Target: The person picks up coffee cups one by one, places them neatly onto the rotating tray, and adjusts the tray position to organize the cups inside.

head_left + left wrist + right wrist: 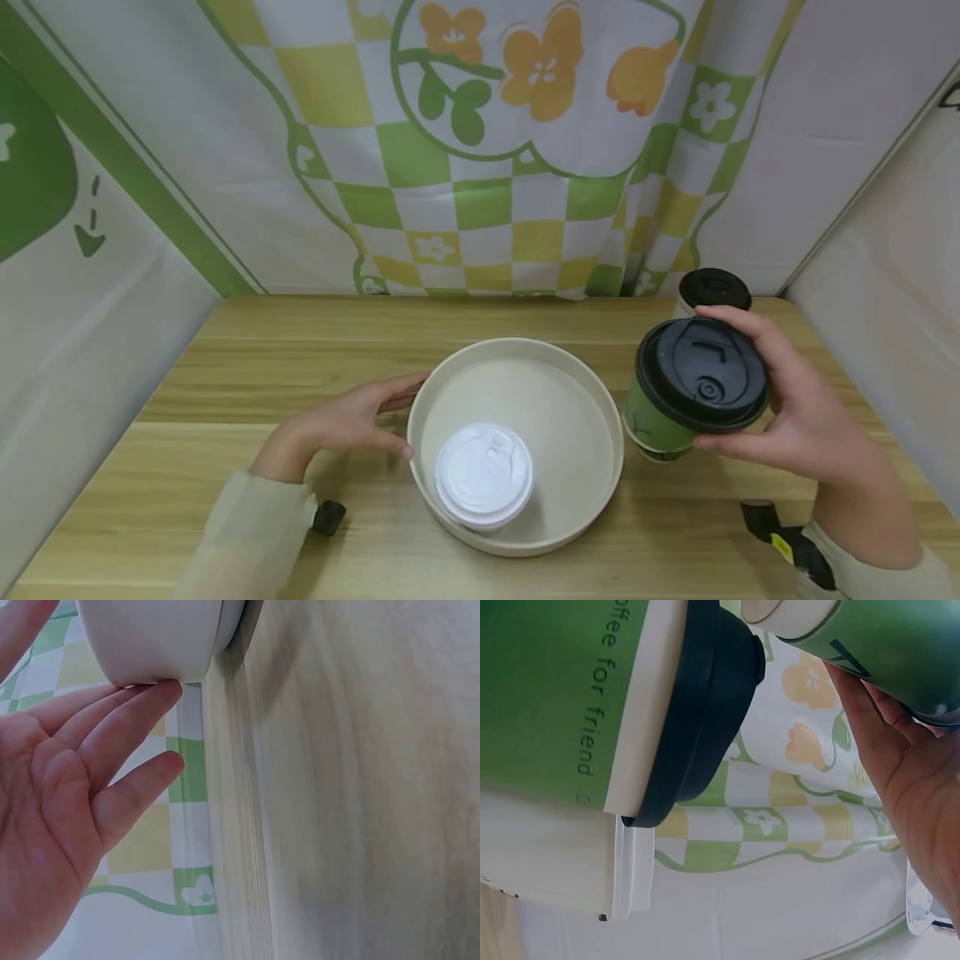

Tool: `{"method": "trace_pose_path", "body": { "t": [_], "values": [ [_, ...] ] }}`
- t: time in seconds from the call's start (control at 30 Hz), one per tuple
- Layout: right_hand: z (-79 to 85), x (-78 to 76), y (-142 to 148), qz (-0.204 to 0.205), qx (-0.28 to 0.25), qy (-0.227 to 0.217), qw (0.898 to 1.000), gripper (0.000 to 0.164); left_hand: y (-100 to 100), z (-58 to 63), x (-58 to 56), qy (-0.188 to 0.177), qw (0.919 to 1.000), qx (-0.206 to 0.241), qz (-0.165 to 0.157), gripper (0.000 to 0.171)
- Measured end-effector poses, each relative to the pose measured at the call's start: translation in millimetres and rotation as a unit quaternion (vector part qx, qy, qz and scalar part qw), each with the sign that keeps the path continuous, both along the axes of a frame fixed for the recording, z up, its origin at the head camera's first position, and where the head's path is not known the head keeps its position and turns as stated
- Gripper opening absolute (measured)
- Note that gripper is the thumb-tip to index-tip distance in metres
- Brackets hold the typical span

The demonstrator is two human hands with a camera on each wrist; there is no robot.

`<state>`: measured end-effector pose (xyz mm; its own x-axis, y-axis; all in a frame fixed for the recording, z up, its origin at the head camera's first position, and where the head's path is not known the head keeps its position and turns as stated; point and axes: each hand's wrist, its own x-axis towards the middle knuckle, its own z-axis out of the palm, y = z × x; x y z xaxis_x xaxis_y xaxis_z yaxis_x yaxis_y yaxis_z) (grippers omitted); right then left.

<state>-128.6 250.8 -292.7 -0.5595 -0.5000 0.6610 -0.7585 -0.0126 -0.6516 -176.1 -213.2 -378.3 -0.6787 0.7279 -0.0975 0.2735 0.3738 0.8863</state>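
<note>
My right hand grips a green paper cup with a black lid, thumb on the near side and fingers on the far side. In the right wrist view, that green cup lies across my fingers and shows a cream-coloured end. My left hand touches the left side of a round cream tray, and the left wrist view shows straight fingertips against its wall. Inside the tray, at the front left, stands a cup with a white lid.
Behind the held cup stands another cup with a black lid. Close in the right wrist view are a green cup printed "coffee for friend" and a cream cup with a white lid. A checked flowered curtain hangs behind the wooden table.
</note>
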Motion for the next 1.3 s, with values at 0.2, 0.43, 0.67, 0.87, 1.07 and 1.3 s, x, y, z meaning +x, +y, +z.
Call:
{"method": "trace_pose_path", "body": {
  "t": [0.2, 0.43, 0.67, 0.87, 1.07, 1.3],
  "values": [
    [-0.8, -0.1, -5, 0.015, 0.0, -0.001, 1.0, 0.109, 0, 1.8, -2.5, 0.003, 0.9999, 0.003, -0.013, 0.102],
    [-3.7, 0.0, -14, 0.017, 0.007, 0.009, 1.0, 0.109, -3, -0.3, -5.3, 0.002, 0.9999, 0.001, -0.017, 0.101],
    [-9.3, -0.4, -28, 0.037, 0.02, -0.006, 0.999, 0.111, -5, -1.3, -9.1, -0.006, 0.9999, -0.01, -0.005, 0.103],
    [-16.0, -3.1, -40, 0.066, 0.029, -0.017, 0.997, 0.109, -6, 0.2, -9.8, -0.015, 0.9999, -0.008, -0.004, 0.104],
    [-23.4, -4.7, -50, 0.06, 0.058, -0.02, 0.996, 0.106, -7, -1.9, -10.4, -0.014, 0.9999, -0.006, -0.005, 0.103],
    [-37.3, -2.7, -55, 0.068, 0.096, -0.028, 0.993, 0.106, -3, -2.6, -10.3, -0.019, 0.9997, -0.001, -0.013, 0.102]
  ]
}}
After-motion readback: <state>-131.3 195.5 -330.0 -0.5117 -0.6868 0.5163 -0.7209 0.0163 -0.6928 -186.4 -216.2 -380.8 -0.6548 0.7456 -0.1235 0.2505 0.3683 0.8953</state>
